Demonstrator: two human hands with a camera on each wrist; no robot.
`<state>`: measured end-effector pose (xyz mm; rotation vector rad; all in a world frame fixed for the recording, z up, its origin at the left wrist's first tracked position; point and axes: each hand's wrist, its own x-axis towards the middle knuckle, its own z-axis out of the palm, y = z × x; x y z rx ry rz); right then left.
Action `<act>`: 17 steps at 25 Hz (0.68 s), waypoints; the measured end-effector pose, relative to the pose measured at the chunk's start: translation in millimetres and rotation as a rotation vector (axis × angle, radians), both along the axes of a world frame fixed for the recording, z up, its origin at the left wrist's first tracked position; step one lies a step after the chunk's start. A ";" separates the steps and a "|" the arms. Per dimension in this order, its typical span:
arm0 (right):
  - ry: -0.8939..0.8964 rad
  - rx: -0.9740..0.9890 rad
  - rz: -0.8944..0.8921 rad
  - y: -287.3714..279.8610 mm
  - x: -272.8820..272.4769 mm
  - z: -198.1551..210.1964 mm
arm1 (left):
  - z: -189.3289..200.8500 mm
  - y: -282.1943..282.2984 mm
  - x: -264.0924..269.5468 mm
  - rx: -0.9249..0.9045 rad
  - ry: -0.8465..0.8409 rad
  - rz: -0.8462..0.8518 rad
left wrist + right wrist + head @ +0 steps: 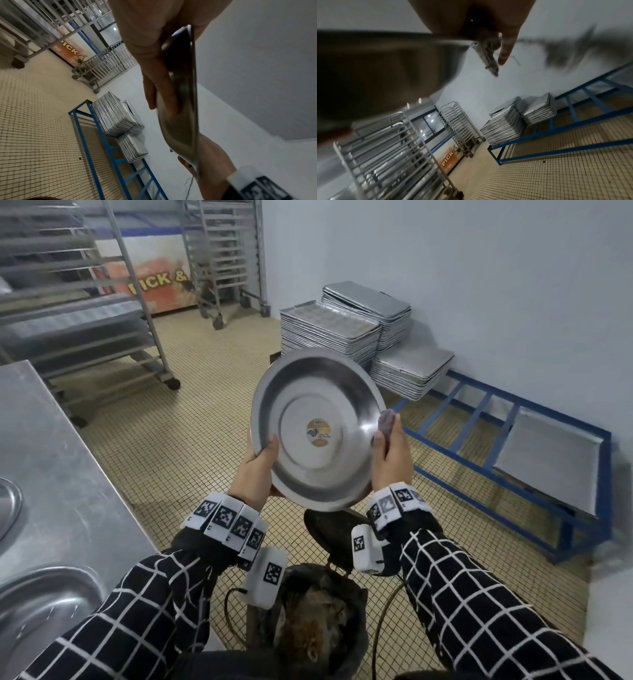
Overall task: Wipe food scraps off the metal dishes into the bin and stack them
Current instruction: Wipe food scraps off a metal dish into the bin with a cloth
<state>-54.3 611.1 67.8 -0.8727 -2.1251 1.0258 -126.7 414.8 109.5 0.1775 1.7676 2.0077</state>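
Observation:
A round metal dish [318, 429] is held upright above the bin [318, 621], its inside facing me and looking wiped, with a sticker at its centre. My left hand [260, 467] grips its lower left rim, thumb inside and fingers behind, as the left wrist view shows with the dish [181, 94] edge-on. My right hand [390, 453] pinches a grey cloth [387, 421] against the right rim. In the right wrist view the cloth [488, 54] hangs by the blurred dish [385, 67]. The dark bin holds brown food scraps.
A steel counter [51, 457] on my left carries two more metal dishes [41, 604]. Wheeled tray racks [102, 302] stand behind it. Stacks of baking trays [329, 333] sit on a low blue frame [479, 419] along the right wall. The floor is tiled.

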 end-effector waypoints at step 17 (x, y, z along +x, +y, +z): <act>0.445 -0.544 -0.079 -54.4 -5.4 8.1 | -11.0 -9.7 5.6 -0.025 0.228 0.049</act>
